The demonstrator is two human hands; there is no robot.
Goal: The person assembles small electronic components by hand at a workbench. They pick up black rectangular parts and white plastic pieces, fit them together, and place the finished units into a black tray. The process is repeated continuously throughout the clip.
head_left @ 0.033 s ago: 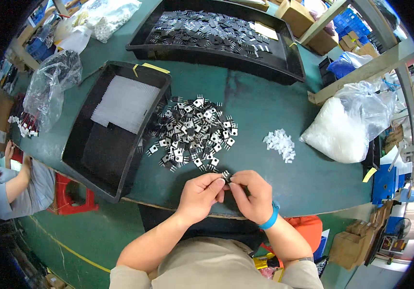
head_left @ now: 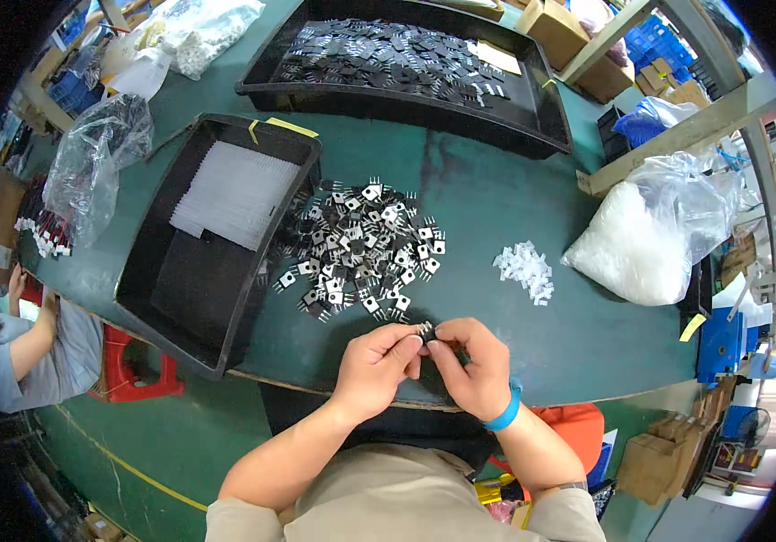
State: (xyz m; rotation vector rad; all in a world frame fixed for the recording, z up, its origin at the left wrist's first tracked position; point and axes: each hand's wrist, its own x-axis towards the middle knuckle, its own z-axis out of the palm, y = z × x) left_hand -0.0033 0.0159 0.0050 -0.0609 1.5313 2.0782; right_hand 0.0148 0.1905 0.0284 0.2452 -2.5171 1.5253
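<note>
At the table's front edge, my left hand (head_left: 376, 366) pinches a small black transistor (head_left: 426, 333) between thumb and fingers, its metal legs showing upward. From the other side, my right hand (head_left: 475, 369) closes thumb and index finger on the same part; whether a small sleeve is also between those fingertips cannot be made out. A blue band circles the right wrist. Just beyond my hands lies a loose heap of transistors (head_left: 365, 244) with metal tabs and legs. To the right of it is a small pile of short white sleeves (head_left: 525, 271).
A black tray (head_left: 191, 312) at left holds a block of clear plastic tubes (head_left: 236, 194). Along the back, a larger black tray (head_left: 523, 122) contains many black parts. A bag of white pieces (head_left: 632, 248) stands at right. Another person's arm (head_left: 35, 339) shows at far left.
The transistor has turned slightly between my fingertips, and my right fingers have shifted a little. Everything else looks unmoved.
</note>
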